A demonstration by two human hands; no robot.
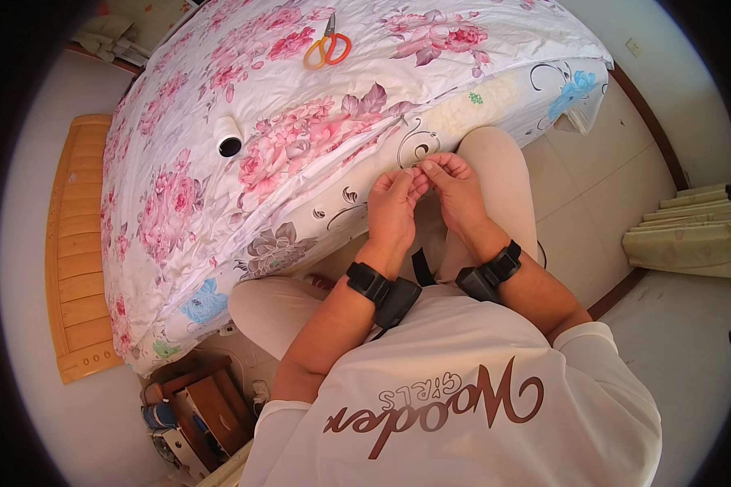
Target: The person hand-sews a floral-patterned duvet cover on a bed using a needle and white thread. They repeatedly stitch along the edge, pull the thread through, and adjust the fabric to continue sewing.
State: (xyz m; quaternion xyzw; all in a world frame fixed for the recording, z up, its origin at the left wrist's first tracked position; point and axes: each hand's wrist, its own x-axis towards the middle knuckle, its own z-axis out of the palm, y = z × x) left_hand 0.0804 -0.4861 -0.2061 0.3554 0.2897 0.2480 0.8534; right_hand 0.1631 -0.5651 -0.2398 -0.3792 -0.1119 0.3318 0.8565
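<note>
My left hand and my right hand meet over my lap, close to the bed's edge. Thumb and fingertips of each are pinched together. A thin, small item seems to be held between them; it is too fine to name and mostly hidden by the fingers. Farther off on the floral bedspread lies a white spool, likely of thread, its dark hollow end facing me. Scissors with orange and yellow handles rest near the far side, blades pointing away.
Black straps with boxy devices sit on both wrists. A wooden headboard stands at the left. Below it is a brown bedside cabinet with things on it. Tiled floor and a curtain lie to the right.
</note>
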